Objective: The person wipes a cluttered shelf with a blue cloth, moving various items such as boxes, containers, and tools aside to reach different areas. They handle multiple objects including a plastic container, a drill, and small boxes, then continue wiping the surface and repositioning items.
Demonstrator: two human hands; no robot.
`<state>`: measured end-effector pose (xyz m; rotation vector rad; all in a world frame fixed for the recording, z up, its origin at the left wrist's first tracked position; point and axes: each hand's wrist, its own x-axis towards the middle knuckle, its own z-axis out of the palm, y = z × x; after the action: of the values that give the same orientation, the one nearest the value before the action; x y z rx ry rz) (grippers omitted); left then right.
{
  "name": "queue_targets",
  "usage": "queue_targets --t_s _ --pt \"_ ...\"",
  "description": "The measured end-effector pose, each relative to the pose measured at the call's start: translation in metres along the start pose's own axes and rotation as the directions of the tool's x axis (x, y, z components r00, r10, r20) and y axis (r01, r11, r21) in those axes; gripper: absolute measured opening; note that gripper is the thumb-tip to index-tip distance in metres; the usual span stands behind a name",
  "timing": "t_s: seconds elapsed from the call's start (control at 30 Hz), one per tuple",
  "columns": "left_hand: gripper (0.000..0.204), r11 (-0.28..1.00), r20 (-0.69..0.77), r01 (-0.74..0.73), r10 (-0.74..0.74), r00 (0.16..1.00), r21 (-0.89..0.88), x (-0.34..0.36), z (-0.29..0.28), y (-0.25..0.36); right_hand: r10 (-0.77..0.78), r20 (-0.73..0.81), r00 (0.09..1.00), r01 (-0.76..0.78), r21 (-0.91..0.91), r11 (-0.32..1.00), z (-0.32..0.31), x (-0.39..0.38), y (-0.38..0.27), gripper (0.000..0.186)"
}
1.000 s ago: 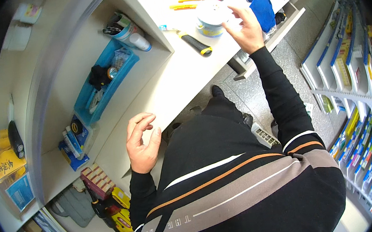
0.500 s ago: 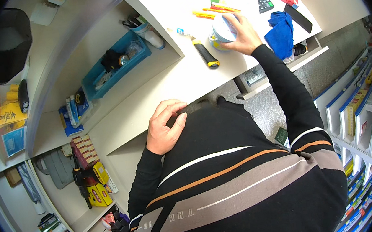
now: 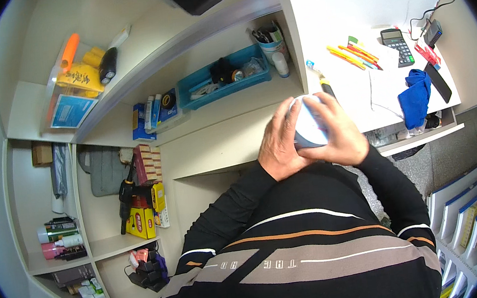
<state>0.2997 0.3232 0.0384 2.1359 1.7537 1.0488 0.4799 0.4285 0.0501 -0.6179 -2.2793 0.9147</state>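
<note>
Both my hands hold a round white-and-blue tub in front of my belly, just off the desk's front edge. My left hand wraps its left side, and my right hand curls round the right side with fingers over the upper rim. The tub's pale round end faces up; its lower part is hidden by my hands. Just beyond it lies a tool with a black-and-yellow handle, partly covered. Several orange and yellow pens lie farther back on the desk.
A calculator, a blue cloth and a long black object lie at the right, above an open drawer. A teal basket stands on the left shelf. White racks stand at the lower right.
My right hand has brought the tub from the desk toward my body. My left hand has come up from my lap onto the tub. The view has swung left.
</note>
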Motion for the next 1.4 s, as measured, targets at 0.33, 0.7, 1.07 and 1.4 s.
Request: queue_targets --t_s 0.33,0.7,1.07,1.4 --pt "0.106 0.940 -0.221 0.302 -0.265 0.938 0.155 -0.106 -0.031 -0.094 -0.150 0.242 0.959 0.163 -0.035 0.986 0.165 0.052 -0.002 0.092" --pt "0.105 0.766 -0.568 0.606 -0.408 0.715 0.212 -0.202 -0.070 -0.185 0.290 -0.116 0.950 -0.294 -0.017 0.956 0.087 0.026 0.131 0.023" --pt "0.102 0.623 -0.583 0.764 -0.563 0.586 0.167 -0.225 -0.113 -0.223 0.586 -0.083 0.806 -0.511 -0.596 0.619 0.071 0.119 0.221 0.054" --pt "0.047 0.888 -0.463 0.446 -0.350 0.814 0.112 -0.181 -0.108 -0.136 0.471 -0.011 0.882 -0.348 0.659 0.667 0.097 -0.025 0.154 0.047"
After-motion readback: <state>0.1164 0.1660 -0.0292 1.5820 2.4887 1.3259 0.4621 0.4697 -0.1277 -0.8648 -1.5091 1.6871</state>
